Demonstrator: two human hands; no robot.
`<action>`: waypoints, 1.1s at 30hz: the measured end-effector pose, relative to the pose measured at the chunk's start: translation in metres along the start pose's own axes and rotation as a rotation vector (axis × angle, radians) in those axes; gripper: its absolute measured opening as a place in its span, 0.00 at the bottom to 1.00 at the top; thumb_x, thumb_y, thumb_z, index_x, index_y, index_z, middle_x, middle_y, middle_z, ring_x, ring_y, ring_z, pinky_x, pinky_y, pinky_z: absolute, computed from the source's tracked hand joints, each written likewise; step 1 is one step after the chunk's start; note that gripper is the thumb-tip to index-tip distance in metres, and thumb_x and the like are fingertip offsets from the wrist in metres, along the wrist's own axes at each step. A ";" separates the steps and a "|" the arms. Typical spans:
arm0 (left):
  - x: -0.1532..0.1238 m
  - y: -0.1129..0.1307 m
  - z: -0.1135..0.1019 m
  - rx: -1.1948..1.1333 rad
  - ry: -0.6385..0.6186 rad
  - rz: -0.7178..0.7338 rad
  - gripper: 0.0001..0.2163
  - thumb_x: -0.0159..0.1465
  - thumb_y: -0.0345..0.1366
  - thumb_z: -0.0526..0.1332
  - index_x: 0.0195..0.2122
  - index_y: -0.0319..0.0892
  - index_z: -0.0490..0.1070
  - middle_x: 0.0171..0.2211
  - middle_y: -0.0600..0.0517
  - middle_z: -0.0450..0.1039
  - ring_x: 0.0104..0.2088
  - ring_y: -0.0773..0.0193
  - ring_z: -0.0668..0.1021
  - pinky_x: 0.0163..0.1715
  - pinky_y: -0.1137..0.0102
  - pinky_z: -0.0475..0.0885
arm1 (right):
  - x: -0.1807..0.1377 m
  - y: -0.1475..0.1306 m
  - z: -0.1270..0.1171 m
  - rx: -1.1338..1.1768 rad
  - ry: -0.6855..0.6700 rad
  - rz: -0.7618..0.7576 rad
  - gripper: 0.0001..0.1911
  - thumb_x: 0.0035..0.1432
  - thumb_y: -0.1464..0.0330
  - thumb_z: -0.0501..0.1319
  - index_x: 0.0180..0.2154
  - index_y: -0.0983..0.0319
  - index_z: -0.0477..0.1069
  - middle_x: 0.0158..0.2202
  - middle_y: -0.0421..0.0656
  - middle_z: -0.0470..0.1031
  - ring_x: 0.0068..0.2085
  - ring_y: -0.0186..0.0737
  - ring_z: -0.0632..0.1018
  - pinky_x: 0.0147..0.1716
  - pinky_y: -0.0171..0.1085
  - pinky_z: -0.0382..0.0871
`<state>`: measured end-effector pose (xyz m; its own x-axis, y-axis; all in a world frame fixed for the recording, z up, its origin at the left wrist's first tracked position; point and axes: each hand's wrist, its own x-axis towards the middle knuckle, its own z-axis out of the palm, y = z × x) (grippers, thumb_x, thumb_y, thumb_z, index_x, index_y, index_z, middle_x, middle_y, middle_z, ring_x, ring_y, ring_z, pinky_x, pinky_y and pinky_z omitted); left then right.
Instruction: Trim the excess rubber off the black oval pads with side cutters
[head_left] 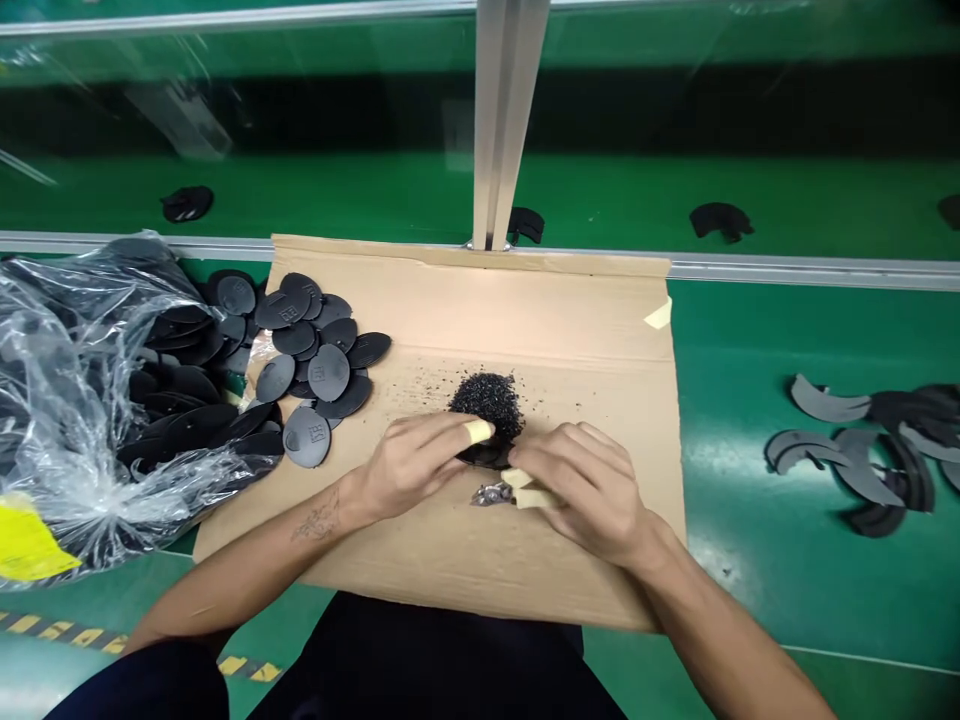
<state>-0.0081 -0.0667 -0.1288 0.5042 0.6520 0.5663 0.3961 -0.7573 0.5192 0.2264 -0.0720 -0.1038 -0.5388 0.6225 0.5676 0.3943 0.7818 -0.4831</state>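
My left hand (416, 460) is closed on a black oval plastic part (487, 455), its taped fingertip on top of it. My right hand (592, 485) is closed around a small metal tool (491, 493) whose tip points at the part's near edge. Both hands rest on a flat sheet of cardboard (525, 310). Just behind the fingers lies a small heap of black shavings (487, 398).
A pile of black oval parts (307, 345) spills from a clear plastic bag (67, 400) at the left. Curved grey and black pieces (862, 450) lie at the right on the green surface. A green conveyor (375, 195) carrying a few black parts runs behind a metal rail (810, 268).
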 end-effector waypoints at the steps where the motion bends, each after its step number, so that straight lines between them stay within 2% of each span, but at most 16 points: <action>1: -0.001 -0.001 0.000 0.068 -0.063 -0.002 0.10 0.71 0.27 0.60 0.51 0.38 0.74 0.43 0.44 0.82 0.42 0.62 0.84 0.44 0.68 0.83 | -0.001 -0.002 -0.001 -0.018 -0.011 -0.024 0.10 0.67 0.78 0.57 0.46 0.62 0.71 0.36 0.46 0.81 0.33 0.38 0.78 0.29 0.38 0.66; 4: -0.003 -0.004 0.000 0.090 -0.138 -0.012 0.14 0.70 0.22 0.57 0.52 0.39 0.75 0.42 0.45 0.81 0.42 0.62 0.83 0.42 0.66 0.81 | 0.000 -0.002 -0.006 0.128 -0.018 -0.006 0.09 0.67 0.75 0.59 0.48 0.62 0.71 0.37 0.47 0.81 0.34 0.38 0.79 0.31 0.39 0.70; 7: 0.000 -0.005 0.001 -0.061 -0.059 -0.037 0.14 0.69 0.22 0.58 0.53 0.39 0.76 0.42 0.44 0.81 0.41 0.63 0.82 0.41 0.68 0.81 | 0.001 0.007 -0.016 0.239 0.018 0.105 0.13 0.64 0.75 0.63 0.50 0.61 0.71 0.40 0.48 0.81 0.39 0.41 0.81 0.36 0.40 0.75; 10: 0.003 -0.005 0.001 -0.221 0.031 -0.103 0.13 0.68 0.25 0.62 0.53 0.40 0.77 0.41 0.45 0.82 0.39 0.65 0.83 0.38 0.71 0.80 | 0.001 0.019 -0.023 0.093 -0.033 0.160 0.14 0.64 0.74 0.64 0.52 0.60 0.72 0.43 0.49 0.82 0.42 0.44 0.82 0.39 0.42 0.76; 13: 0.005 -0.003 0.001 -0.299 0.071 -0.143 0.12 0.68 0.26 0.65 0.52 0.39 0.78 0.40 0.45 0.82 0.38 0.66 0.83 0.37 0.73 0.80 | -0.001 0.026 -0.022 -0.035 -0.120 0.123 0.13 0.66 0.70 0.64 0.52 0.60 0.73 0.44 0.50 0.83 0.43 0.45 0.82 0.38 0.43 0.75; 23: 0.005 -0.004 -0.001 -0.329 0.047 -0.091 0.13 0.68 0.26 0.65 0.53 0.38 0.79 0.39 0.44 0.83 0.38 0.65 0.84 0.37 0.74 0.80 | -0.003 0.027 -0.017 -0.089 -0.157 0.067 0.12 0.67 0.69 0.64 0.52 0.62 0.73 0.45 0.51 0.83 0.45 0.46 0.82 0.37 0.41 0.74; 28: 0.006 -0.004 -0.001 -0.304 0.050 -0.071 0.14 0.67 0.26 0.65 0.53 0.39 0.78 0.39 0.45 0.83 0.38 0.65 0.84 0.37 0.74 0.80 | -0.005 0.027 -0.014 -0.063 -0.156 0.081 0.14 0.66 0.69 0.65 0.52 0.63 0.74 0.46 0.52 0.83 0.49 0.48 0.83 0.41 0.43 0.78; 33: 0.005 -0.003 -0.001 -0.291 0.035 -0.059 0.14 0.68 0.25 0.65 0.54 0.39 0.77 0.40 0.44 0.84 0.39 0.64 0.85 0.38 0.73 0.81 | -0.006 0.025 -0.016 -0.121 -0.172 0.075 0.15 0.67 0.68 0.65 0.54 0.61 0.74 0.45 0.50 0.83 0.46 0.46 0.84 0.43 0.43 0.80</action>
<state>-0.0072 -0.0610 -0.1270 0.4578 0.6992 0.5491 0.1850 -0.6791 0.7104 0.2508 -0.0557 -0.1085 -0.6199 0.6716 0.4058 0.5185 0.7388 -0.4305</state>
